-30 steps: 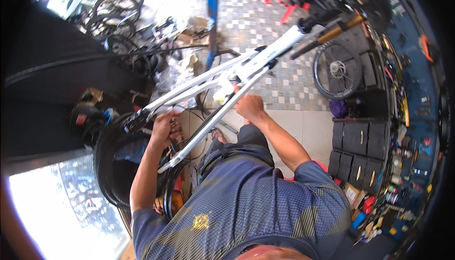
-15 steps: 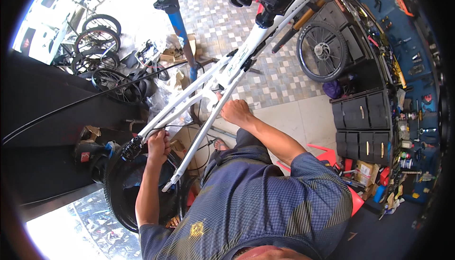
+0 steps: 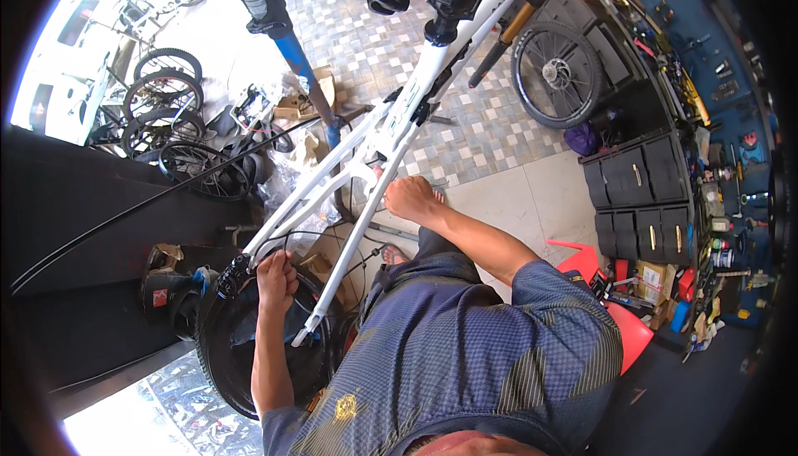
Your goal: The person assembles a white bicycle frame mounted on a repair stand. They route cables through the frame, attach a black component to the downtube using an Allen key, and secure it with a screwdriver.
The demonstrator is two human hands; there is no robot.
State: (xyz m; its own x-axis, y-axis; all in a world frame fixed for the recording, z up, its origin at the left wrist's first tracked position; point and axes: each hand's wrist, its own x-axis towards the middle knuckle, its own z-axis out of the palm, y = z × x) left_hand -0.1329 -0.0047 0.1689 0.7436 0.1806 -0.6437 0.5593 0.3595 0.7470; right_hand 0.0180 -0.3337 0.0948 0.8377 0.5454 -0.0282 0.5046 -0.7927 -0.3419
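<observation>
We see the white bike frame [image 3: 391, 136] running diagonally from upper right to lower left. Left hand [image 3: 274, 277] fingers closed around its lower rear end; right hand [image 3: 410, 198] grips the tube higher up.

A white bicycle frame [image 3: 366, 157] of smooth, glossy painted metal runs across the middle. The left hand [image 3: 276, 277] grips its rear end beside a black derailleur [image 3: 233, 273] of dull metal; the right hand [image 3: 411, 198] rests on a frame tube. Below lies a black rubber tyre [image 3: 218, 348], matt and knobbly. A thin black cable [image 3: 150, 207] has a smooth plastic skin. The repair stand pole [image 3: 291, 49] is glossy blue painted metal. The person's shirt [image 3: 465, 356] is blue-grey woven cloth with a fine check, matt. The floor [image 3: 490, 132] is small stone-like tiles, slightly rough. A red stool [image 3: 619, 323] looks like shiny moulded plastic. Black drawers [image 3: 640, 198] are matt, with bright metal handles.
</observation>
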